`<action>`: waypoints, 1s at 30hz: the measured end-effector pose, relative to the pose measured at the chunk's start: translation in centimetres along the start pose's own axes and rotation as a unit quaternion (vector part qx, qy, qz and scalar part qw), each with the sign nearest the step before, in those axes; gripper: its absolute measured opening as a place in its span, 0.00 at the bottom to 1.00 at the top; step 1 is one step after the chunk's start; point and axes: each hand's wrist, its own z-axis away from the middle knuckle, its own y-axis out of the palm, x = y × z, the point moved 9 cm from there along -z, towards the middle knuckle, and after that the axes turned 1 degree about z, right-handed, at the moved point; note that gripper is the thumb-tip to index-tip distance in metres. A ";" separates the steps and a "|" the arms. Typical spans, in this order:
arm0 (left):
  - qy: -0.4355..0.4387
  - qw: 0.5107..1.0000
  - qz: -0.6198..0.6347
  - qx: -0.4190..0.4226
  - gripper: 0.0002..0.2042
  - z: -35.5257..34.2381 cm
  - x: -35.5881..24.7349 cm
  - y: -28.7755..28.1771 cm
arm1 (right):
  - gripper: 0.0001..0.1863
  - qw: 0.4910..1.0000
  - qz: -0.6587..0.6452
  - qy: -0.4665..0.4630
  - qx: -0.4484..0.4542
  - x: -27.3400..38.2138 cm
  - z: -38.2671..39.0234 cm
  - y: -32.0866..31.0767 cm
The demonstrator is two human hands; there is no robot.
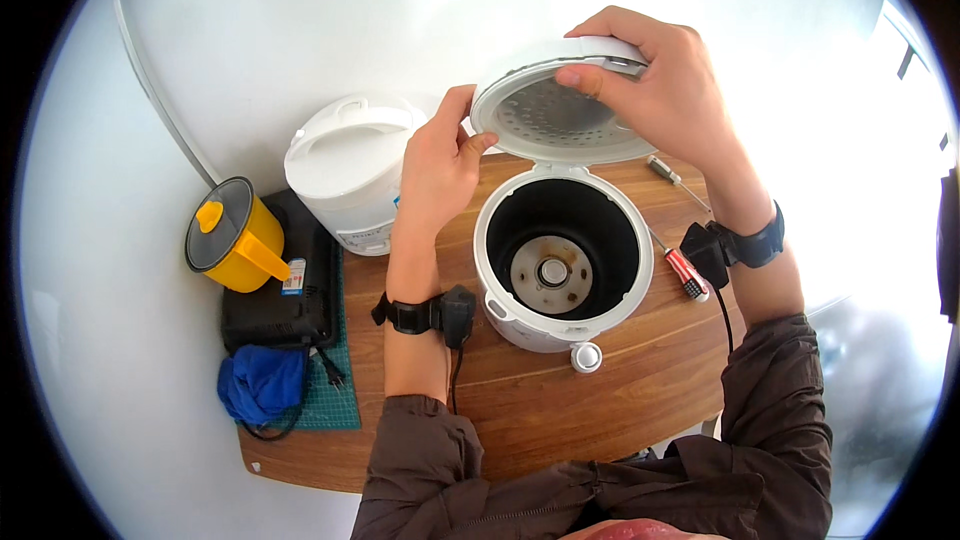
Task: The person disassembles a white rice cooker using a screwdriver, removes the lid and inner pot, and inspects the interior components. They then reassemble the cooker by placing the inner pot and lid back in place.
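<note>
Dark brown sleeves pushed up to the elbows; a black strap on each wrist, left hand [436, 168] and right hand [668, 90], each carrying a small black box trailing a thin black cable
</note>
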 end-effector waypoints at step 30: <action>0.143 0.962 0.225 -0.059 0.21 1.5 -5.8 0.4 | 0.15 0.989 0.036 -0.135 -0.058 4.0 2.9 -0.6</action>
